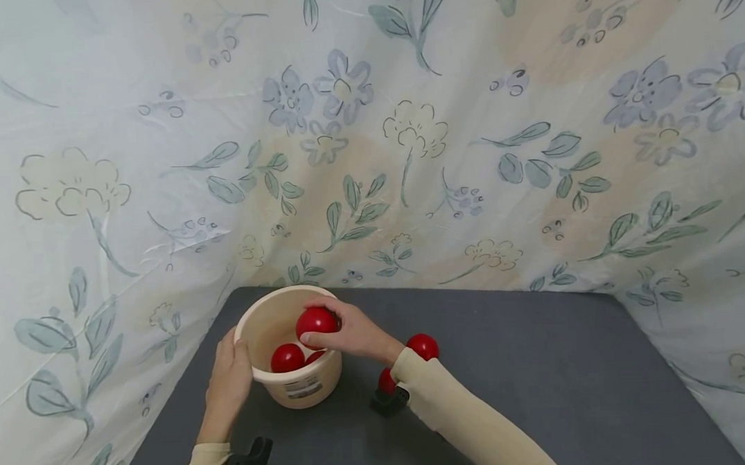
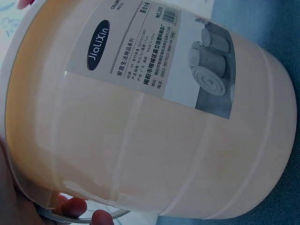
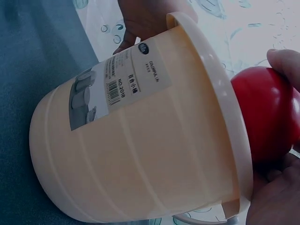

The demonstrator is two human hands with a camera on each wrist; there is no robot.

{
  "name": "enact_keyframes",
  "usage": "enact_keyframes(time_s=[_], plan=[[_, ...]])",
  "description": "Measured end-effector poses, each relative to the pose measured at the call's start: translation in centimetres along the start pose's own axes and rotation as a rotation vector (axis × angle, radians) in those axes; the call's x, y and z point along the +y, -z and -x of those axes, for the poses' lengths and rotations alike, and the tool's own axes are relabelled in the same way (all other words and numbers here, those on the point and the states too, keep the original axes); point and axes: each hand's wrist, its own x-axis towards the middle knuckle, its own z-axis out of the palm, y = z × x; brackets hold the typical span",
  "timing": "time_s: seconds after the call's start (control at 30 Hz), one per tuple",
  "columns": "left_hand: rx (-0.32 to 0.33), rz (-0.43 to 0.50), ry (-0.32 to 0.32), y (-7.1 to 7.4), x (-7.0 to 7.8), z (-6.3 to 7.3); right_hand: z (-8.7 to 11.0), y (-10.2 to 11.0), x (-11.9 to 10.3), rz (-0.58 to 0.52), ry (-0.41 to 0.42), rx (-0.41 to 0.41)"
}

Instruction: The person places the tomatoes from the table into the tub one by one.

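A cream plastic bucket (image 1: 301, 390) with a printed label (image 2: 150, 56) stands on the dark grey table, slightly tilted in the head view. My left hand (image 1: 229, 374) grips its rim on the left side; the fingers (image 2: 75, 207) curl beneath the rim by the handle. A red ball (image 1: 316, 324) is held by my right hand (image 1: 354, 330) at the bucket's mouth, above the right part of the rim. The right wrist view shows this ball (image 3: 265, 115) just beyond the rim, between thumb and fingers. Inside the bucket lie a red ball (image 1: 287, 358) and another, partly hidden one (image 1: 314, 358).
Two more red balls lie on the table to the right of the bucket: one ball (image 1: 422, 346) behind my right sleeve, another ball (image 1: 387, 382) partly covered by the wrist strap (image 1: 389, 401). Floral cloth (image 1: 406, 155) hangs around the dark grey table (image 1: 540, 364).
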Motion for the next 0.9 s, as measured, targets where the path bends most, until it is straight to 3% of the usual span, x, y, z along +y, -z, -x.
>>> enact_keyframes(time_s=[0.9], plan=[[-0.017,0.007,0.021,0.15,0.65,0.29,0.2,-0.09,0.05,0.028,0.045,-0.049]])
